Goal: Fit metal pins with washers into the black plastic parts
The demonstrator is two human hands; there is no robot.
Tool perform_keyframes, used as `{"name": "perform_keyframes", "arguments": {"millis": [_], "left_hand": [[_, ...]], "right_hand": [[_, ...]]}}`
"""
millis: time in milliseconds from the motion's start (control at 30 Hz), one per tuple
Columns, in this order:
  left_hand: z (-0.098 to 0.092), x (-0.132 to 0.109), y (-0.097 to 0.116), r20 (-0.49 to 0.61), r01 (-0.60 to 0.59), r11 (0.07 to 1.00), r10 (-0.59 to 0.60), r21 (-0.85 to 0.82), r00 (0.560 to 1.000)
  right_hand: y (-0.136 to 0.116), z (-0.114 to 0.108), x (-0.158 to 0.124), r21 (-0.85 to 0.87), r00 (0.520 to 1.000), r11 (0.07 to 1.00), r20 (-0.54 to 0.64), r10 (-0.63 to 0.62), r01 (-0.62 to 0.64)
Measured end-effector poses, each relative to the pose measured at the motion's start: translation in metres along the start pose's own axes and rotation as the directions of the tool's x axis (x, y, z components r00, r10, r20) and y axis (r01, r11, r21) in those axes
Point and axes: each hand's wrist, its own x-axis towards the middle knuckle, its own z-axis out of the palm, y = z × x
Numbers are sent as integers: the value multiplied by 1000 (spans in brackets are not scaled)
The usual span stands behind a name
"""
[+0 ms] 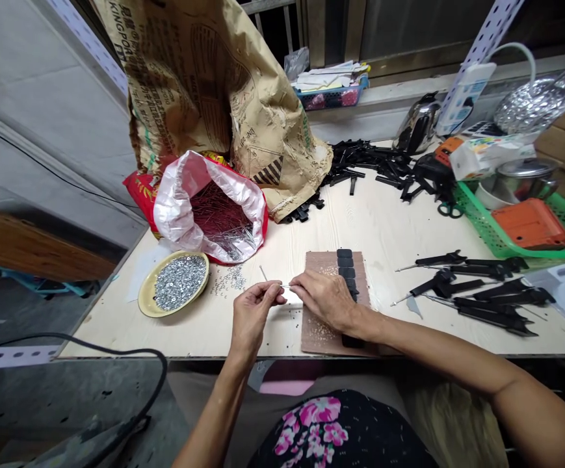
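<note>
My left hand (pixel 255 309) pinches a thin metal rod (pixel 286 286) between thumb and fingers. At the rod's other end the fingertips of my right hand (pixel 324 296) are closed on it, over the left edge of a brown board (pixel 321 262). Another thin rod end (pixel 262 272) pokes up by my left fingers; whether it is a separate piece I cannot tell. A row of black pads (pixel 345 262) runs along the board, partly hidden by my right hand. Left of my hands stands a yellow bowl (pixel 142 303) full of small silver rings (pixel 179 283).
A red and white bag (pixel 179 214) holds many thin rods. Behind it stands a large paper sack (pixel 262 117). Black plastic parts (pixel 360 159) are heaped at the back; black-handled tools (pixel 487 305) lie on the right. A green basket (pixel 487 227) sits at the right edge.
</note>
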Motion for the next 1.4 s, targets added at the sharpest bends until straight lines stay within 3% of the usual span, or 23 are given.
{"name": "perform_keyframes", "arguments": {"millis": [133, 267, 333, 433, 500, 567, 667, 700, 833, 867, 900, 967, 1000, 1033, 1100, 1133, 1167, 1233, 1267, 1300, 1400], "left_hand": [[16, 0, 2, 62, 4, 995, -10, 98, 998], [36, -1, -6, 159, -133, 953, 92, 271, 983], [46, -1, -16, 243, -276, 867, 186, 414, 952], [61, 0, -38, 402, -483, 652, 285, 584, 870], [68, 1, -52, 464, -549, 537, 300, 640, 834], [73, 2, -64, 502, -592, 453, 314, 667, 806], [75, 3, -73, 526, -633, 359, 356, 686, 772], [75, 3, -74, 527, -637, 337, 365, 694, 767], [75, 3, -75, 533, -643, 285, 379, 710, 757], [75, 3, -75, 538, -650, 279, 385, 707, 750], [75, 3, -75, 540, -656, 274, 393, 703, 744], [75, 3, -77, 539, -662, 265, 412, 701, 735], [75, 3, -77, 536, -662, 262, 418, 702, 733], [75, 3, -77, 534, -661, 260, 421, 704, 733], [76, 3, -77, 533, -660, 262, 420, 704, 735], [76, 2, -76, 536, -662, 266, 417, 701, 734], [76, 2, -76, 538, -664, 270, 415, 697, 733], [77, 1, -75, 539, -665, 274, 414, 695, 734], [77, 1, -75, 537, -662, 273, 412, 699, 736], [77, 1, -74, 536, -659, 269, 410, 703, 738], [77, 1, -75, 540, -655, 252, 400, 712, 741]], "right_hand": [[22, -17, -12, 97, 999, 995, 10, -35, 34], [75, -42, -25, -10, 997, 998, -38, 63, -63], [106, -50, -28, -117, 993, 986, -38, 111, -114], [140, -50, -33, -254, 994, 961, -19, 105, -106], [145, -42, -43, -286, 1000, 958, 6, 31, -28], [140, -30, -60, -263, 987, 952, 72, -141, 155], [133, -19, -77, -193, 909, 890, 150, -389, 413], [134, -19, -77, -193, 901, 882, 145, -408, 431], [145, -27, -61, -271, 960, 924, 5, -280, 271], [145, -29, -59, -268, 956, 920, 6, -294, 285], [142, -30, -59, -248, 934, 903, 39, -354, 352], [134, -30, -63, -174, 804, 785, 149, -576, 595], [130, -30, -65, -157, 765, 749, 182, -618, 643], [128, -30, -66, -173, 788, 770, 184, -587, 614], [128, -31, -65, -242, 907, 875, 143, -396, 420], [129, -31, -64, -258, 934, 898, 138, -330, 355], [131, -30, -63, -252, 926, 892, 146, -348, 375], [133, -30, -64, -205, 839, 817, 203, -504, 540], [135, -30, -65, -198, 822, 800, 210, -530, 566], [136, -30, -66, -211, 833, 808, 205, -514, 550], [141, -32, -64, -304, 931, 880, 122, -344, 365]]}}
